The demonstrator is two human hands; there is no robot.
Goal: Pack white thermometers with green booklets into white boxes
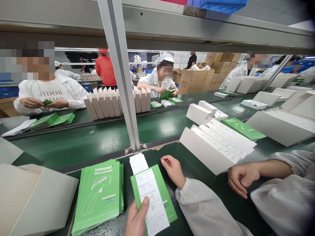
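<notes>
Left hand at the near edge pinches a green manual with a white leaflet on top, thumb pressing the paper. Right hand rests loosely curled and empty on the green tabletop. Manual stack lies just left; flat white boxes beyond.

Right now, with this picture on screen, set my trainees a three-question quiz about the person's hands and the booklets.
1. Multiple choice: the left hand holds a green manual with what on top? A) a white leaflet B) a pen C) a label roll
2. True or false: the right hand grips a white box.
3. Fill in: the stack of manuals lies to the ___ of the left hand.
Key: 1 A; 2 false; 3 left.
</notes>
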